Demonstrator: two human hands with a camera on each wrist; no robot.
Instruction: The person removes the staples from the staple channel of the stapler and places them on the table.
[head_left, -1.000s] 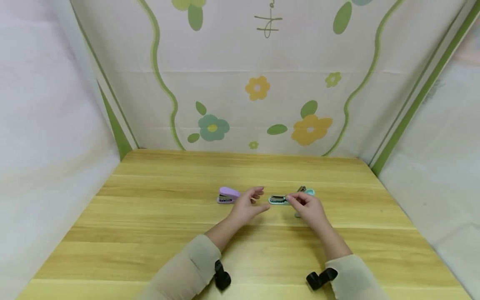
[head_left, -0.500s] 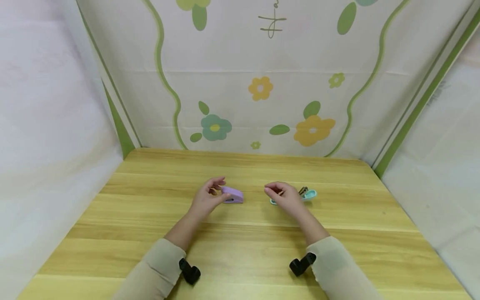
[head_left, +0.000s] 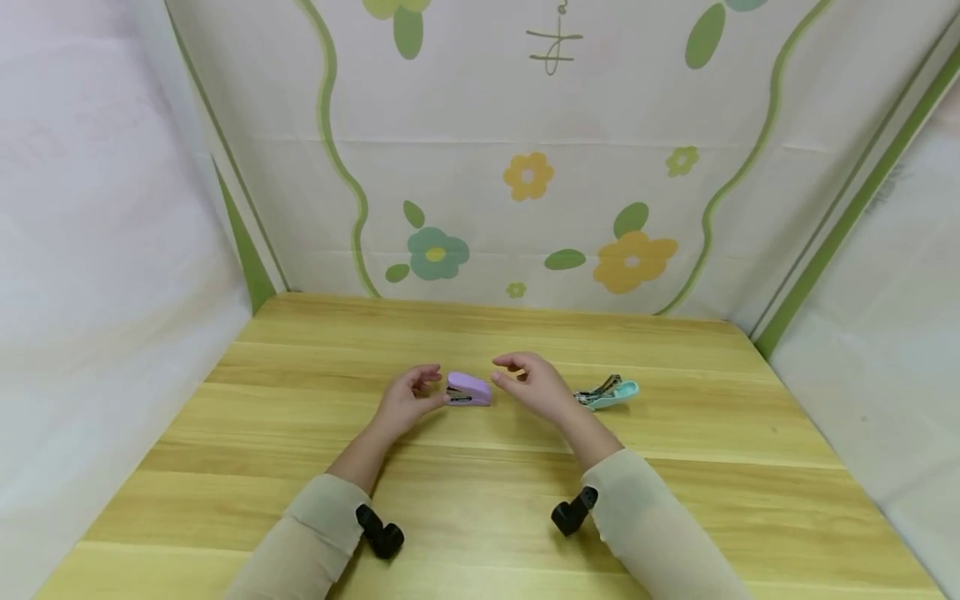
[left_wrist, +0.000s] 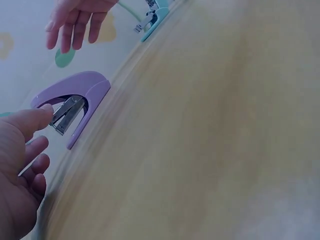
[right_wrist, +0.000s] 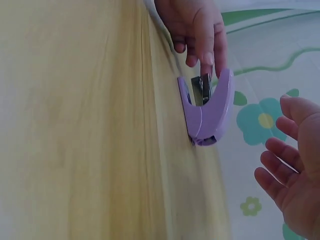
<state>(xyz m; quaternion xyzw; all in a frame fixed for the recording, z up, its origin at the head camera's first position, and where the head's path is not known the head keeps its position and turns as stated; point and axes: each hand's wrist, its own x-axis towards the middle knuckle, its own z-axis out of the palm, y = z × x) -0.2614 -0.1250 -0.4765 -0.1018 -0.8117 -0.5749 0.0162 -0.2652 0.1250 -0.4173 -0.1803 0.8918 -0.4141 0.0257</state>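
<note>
behind the yellow wood-grain table (head_left: 480, 517) we see white floral cloth (head_left: 585, 117). below the head frame's centre sits a small glossy purple stapler (head_left: 470, 390), between the left hand (head_left: 403, 402) and right hand (head_left: 536, 387). both have parted, relaxed fingers and grip nothing; we cannot tell whether the left thumb touches. right of centre lies a mint-green metal-railed stapler (head_left: 611, 393), spread open.

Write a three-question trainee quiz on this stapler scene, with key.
1. True or false: the teal stapler lies folded open.
2. Which end of the purple stapler faces the left hand? A, the open end; B, the hinged end.
3. How many staplers are on the table?

Key:
1. True
2. A
3. Two
</note>
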